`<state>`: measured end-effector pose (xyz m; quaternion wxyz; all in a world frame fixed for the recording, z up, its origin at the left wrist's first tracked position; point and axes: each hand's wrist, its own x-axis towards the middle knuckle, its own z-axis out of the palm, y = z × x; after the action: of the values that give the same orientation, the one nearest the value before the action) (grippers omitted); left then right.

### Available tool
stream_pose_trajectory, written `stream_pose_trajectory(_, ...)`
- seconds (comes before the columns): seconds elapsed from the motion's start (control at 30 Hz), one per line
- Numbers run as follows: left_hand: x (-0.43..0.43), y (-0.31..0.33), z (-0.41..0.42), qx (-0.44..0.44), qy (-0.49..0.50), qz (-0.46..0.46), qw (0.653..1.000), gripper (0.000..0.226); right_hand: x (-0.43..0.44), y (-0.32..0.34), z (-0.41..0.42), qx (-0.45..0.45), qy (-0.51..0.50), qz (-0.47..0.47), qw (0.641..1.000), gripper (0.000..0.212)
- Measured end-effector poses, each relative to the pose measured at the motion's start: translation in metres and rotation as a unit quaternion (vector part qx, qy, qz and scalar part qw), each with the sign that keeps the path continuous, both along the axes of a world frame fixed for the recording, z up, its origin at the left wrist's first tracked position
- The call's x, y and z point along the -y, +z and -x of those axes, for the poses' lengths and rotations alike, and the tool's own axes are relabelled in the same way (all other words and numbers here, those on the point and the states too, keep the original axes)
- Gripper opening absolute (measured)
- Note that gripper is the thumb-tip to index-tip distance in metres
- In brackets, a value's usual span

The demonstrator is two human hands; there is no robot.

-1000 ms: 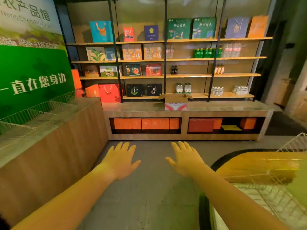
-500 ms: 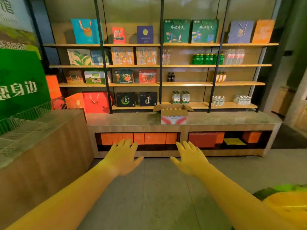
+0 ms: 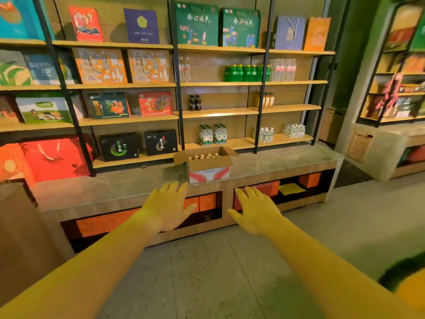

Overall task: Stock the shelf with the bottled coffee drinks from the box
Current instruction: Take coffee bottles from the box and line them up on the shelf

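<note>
An open cardboard box [image 3: 208, 170] stands on the stone counter [image 3: 271, 163] below the shelves, its flaps spread. Several pale bottle caps [image 3: 204, 156] show inside it. Two dark bottled coffee drinks [image 3: 195, 102] stand at the left end of a mostly bare wooden shelf [image 3: 220, 112] above the box. My left hand [image 3: 169, 204] and my right hand [image 3: 255, 210] are stretched forward side by side, fingers straight, holding nothing. Both hang in the air in front of the counter, short of the box.
Water bottles [image 3: 212, 134] sit on the shelf just behind the box, green bottles [image 3: 246, 73] higher up. Gift boxes and bags fill the left shelves. Orange boxes [image 3: 200, 202] sit under the counter. A wooden counter [image 3: 20, 226] juts out at the left; another display stands far right.
I have walked closer to the shelving, so the box and counter loom larger and the bottle caps now show. Both hands stay outstretched and open.
</note>
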<state>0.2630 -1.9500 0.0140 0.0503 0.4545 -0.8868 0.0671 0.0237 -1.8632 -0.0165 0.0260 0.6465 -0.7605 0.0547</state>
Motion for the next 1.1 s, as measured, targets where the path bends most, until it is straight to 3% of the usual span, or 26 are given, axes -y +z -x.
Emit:
stream_pose_trajectory(0.33, 0.201, -0.019, 0.088, -0.008, -0.037, -0.023, 0.999, 0.065, 0.203, -0.024, 0.08, -0.008, -0.021, 0.019, 1.0, 0.076)
stream_pose_trajectory(0.53, 0.338, -0.014, 0.15, -0.023, -0.008, -0.029, 0.999, 0.077, 0.339, -0.016, 0.149, -0.009, 0.006, 0.029, 1.0, 0.07)
stream_pose_trajectory(0.73, 0.446, -0.023, 0.203, -0.024, -0.012, -0.05, 0.998, 0.074, 0.46, -0.011, 0.204, -0.005, 0.011, 0.018, 1.0, 0.071)
stream_pose_trajectory(1.1, 0.682, -0.066, 0.256, -0.021, -0.006, -0.056, 0.998, 0.078, 0.689, -0.051, 0.273, -0.033, 0.012, -0.004, 0.999, 0.073)
